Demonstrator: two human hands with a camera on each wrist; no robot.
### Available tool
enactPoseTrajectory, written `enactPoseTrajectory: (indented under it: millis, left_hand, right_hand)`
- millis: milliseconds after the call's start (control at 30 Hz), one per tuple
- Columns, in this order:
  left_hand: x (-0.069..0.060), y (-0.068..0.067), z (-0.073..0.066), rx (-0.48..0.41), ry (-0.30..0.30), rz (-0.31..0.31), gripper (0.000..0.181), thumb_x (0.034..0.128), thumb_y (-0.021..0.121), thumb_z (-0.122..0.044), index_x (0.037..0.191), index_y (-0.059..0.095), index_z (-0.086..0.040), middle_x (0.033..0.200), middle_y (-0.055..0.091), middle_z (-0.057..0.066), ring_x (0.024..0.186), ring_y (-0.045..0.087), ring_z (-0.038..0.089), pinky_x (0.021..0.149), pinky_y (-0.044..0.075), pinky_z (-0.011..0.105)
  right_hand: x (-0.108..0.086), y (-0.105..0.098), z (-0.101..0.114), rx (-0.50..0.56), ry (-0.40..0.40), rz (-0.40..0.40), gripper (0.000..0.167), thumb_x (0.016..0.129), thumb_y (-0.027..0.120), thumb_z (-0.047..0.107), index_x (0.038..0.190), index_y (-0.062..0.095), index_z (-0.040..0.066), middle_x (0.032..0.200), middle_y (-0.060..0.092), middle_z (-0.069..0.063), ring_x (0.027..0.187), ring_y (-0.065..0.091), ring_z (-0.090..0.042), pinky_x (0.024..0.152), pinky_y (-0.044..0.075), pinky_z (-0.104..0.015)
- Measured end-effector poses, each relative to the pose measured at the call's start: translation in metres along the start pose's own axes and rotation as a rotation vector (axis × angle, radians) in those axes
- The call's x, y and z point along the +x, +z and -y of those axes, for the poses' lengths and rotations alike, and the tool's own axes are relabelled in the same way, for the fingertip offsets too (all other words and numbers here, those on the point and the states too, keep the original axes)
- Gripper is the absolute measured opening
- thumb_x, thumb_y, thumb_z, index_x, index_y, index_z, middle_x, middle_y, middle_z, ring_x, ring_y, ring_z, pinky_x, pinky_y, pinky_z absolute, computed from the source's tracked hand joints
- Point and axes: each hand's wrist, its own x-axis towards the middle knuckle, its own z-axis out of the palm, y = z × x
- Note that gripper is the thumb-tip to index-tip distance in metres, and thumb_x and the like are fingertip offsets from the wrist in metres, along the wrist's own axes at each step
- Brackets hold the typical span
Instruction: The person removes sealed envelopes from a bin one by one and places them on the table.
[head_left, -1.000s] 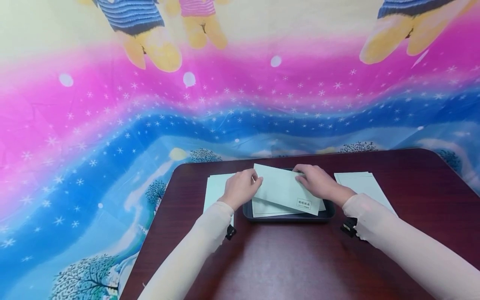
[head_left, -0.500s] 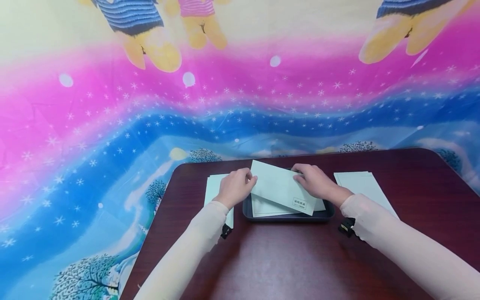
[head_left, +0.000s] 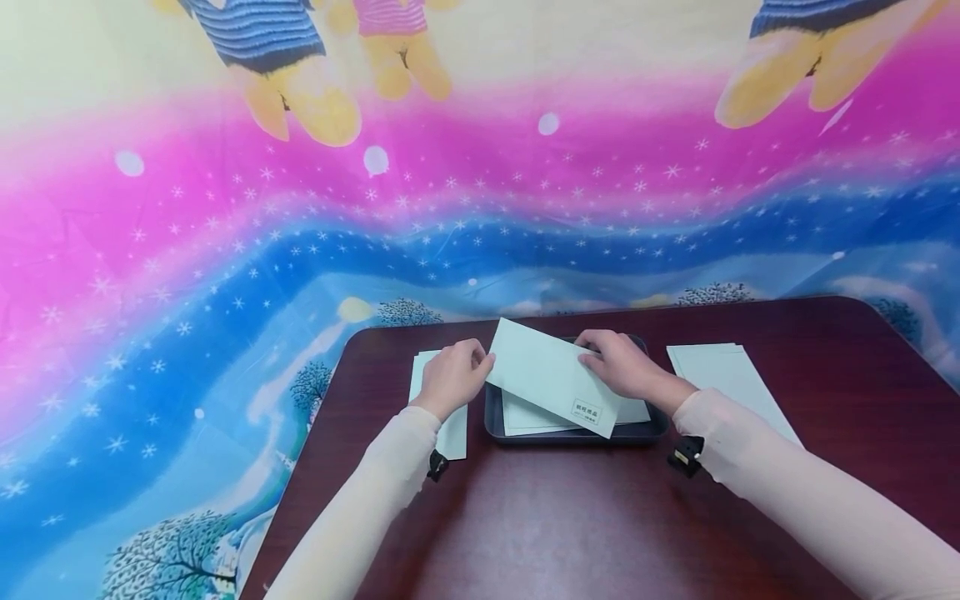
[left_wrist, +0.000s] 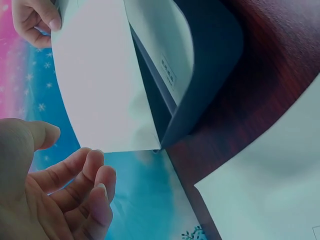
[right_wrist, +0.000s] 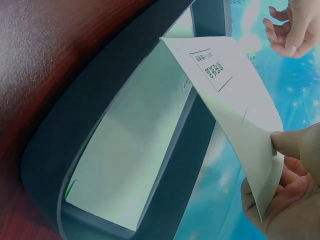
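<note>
A: Where's the envelope (head_left: 551, 367)?

B: Above the dark tray (head_left: 525, 440), slanting across it, with its printed box at the corner towards the person.

A: And the right grip (head_left: 622, 362)?

B: Pinching that envelope near its far right corner, thumb on the printed face, fingers behind. In the right wrist view the paper bows a little there.

A: Does the left grip (head_left: 453, 379) have it too?

B: No, that one's spread, thumb apart from loosely bent fingers, just beside the envelope's left end. The right wrist view shows a gap between them.

A: What's around?

B: More paper (head_left: 528, 421) inside the tray, and on the bench (head_left: 562, 517) a left pile (head_left: 453, 437) and a right pile (head_left: 727, 383).
</note>
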Motion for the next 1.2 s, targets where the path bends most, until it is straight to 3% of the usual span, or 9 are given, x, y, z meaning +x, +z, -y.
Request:
enactPoseTrajectory:
  millis: [200,900,1200]
  left_hand:
    - [-0.0025,-0.0009,0.0059,-0.006,-0.004,0.007,0.026,0.1018,0.056,-0.039,0.093,0.069,-0.018,0.069,0.063,-0.005,0.056,0.053,0.012,0.053,0.042,0.03]
    - [-0.0032,0.0014,0.0058,0.0,-0.01,0.013,0.025,0.1012,0.057,-0.038,0.09,0.068,-0.018,0.07,0.063,-0.005,0.059,0.055,0.012,0.055,0.042,0.031]
    - [-0.0022,0.0045,0.0048,0.023,-0.005,0.012,0.026,0.1011,0.057,-0.039,0.09,0.067,-0.019,0.071,0.063,-0.004,0.06,0.055,0.012,0.056,0.043,0.032]
  right_hand:
    - [-0.0008,0.0017,0.003,0.014,0.0,0.01,0.022,0.102,0.056,0.009,0.121,0.064,0.002,0.113,0.071,-0.018,0.085,0.068,-0.018,0.069,0.05,-0.032]
    - [0.0006,0.0009,0.0017,0.005,0.002,0.018,0.022,0.102,0.057,0.009,0.122,0.065,0.002,0.11,0.071,-0.017,0.077,0.064,-0.016,0.065,0.047,-0.031]
    - [0.0004,0.0003,0.0005,-0.002,0.009,0.019,0.023,0.102,0.057,0.009,0.122,0.065,0.002,0.113,0.07,-0.018,0.082,0.066,-0.017,0.067,0.049,-0.031]
